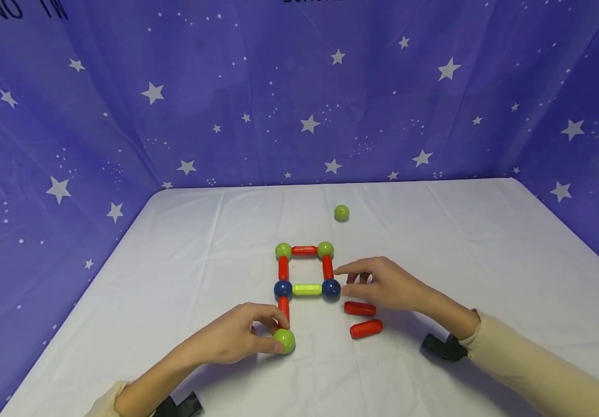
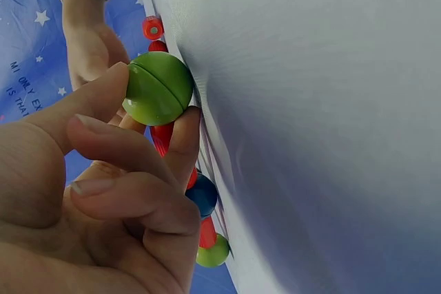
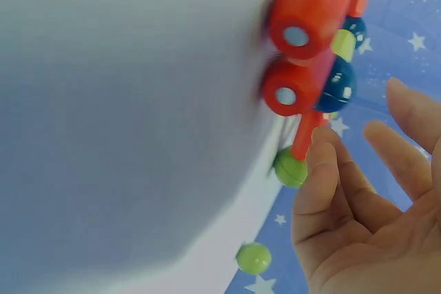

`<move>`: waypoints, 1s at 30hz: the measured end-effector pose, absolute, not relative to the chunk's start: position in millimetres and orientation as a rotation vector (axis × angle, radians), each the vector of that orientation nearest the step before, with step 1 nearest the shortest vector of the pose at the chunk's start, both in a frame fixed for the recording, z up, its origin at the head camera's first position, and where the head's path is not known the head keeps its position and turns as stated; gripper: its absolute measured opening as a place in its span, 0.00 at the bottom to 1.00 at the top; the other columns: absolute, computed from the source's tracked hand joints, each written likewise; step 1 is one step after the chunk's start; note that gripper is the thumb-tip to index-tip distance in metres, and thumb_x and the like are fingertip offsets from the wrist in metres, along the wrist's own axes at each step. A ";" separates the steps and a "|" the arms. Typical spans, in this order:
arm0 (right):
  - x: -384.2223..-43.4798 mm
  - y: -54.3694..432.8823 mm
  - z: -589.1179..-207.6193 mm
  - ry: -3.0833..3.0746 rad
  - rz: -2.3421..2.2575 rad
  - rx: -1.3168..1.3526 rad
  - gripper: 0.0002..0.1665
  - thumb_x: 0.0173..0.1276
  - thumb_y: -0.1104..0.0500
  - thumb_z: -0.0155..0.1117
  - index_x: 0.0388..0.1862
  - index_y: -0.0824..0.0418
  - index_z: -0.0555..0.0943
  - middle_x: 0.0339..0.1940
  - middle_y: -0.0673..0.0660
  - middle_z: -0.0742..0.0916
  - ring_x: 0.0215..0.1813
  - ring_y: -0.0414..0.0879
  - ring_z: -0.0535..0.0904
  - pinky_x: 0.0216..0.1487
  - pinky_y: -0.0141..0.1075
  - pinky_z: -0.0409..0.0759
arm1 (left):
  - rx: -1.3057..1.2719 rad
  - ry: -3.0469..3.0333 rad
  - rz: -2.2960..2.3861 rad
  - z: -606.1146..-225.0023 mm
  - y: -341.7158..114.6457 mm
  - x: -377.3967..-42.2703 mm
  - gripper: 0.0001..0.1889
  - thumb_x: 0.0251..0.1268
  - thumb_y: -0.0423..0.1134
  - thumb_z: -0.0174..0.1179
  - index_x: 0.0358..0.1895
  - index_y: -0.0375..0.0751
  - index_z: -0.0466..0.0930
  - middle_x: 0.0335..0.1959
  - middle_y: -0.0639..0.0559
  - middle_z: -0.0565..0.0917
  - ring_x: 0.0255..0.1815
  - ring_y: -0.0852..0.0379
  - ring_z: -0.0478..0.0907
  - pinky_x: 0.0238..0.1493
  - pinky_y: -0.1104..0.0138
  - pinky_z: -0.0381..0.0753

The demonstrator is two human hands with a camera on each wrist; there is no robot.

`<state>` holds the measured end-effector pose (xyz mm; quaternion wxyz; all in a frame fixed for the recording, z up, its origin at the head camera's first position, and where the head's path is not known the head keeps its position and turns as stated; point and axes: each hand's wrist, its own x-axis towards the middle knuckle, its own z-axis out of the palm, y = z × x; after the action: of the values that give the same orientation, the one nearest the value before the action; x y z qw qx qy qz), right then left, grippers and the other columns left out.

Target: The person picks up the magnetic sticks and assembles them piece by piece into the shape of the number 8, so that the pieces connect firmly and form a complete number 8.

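Observation:
My left hand [image 1: 242, 336] pinches a green ball [image 2: 158, 89] between thumb and fingers at the near end of a red rod [image 1: 284, 310]. That rod runs from the left blue ball [image 1: 282, 289], part of a square of rods and balls lying on the table. A yellow-green rod [image 1: 307, 289] joins it to the right blue ball [image 1: 331, 289]. My right hand [image 1: 383, 282] is beside that ball, its fingers loosely bent and spread with nothing between them. Its index fingertip is right by the red rod [image 1: 328, 267] on the square's right side.
Two loose red rods, one nearer [image 1: 366, 329] and one farther [image 1: 360, 308], lie below the right hand. A single green ball [image 1: 342, 212] sits farther back on the white-covered table [image 1: 435, 231]. Behind stands a purple star-printed cloth [image 1: 258, 87].

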<state>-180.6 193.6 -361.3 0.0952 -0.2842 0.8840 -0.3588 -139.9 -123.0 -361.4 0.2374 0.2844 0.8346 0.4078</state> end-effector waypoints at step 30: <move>-128.7 220.5 -362.1 2.640 -0.884 -0.813 0.14 0.60 0.55 0.75 0.46 0.47 0.88 0.37 0.35 0.83 0.38 0.39 0.75 0.40 0.35 0.73 | 0.763 2.260 1.140 -364.7 -124.6 -139.9 0.11 0.61 0.39 0.69 0.45 0.50 0.83 0.37 0.58 0.83 0.40 0.56 0.76 0.30 0.66 0.74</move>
<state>-128.7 220.5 -362.1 0.1202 -0.2784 0.9036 -0.3026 -139.9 -124.6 -364.7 0.2463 0.2798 0.8284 0.4181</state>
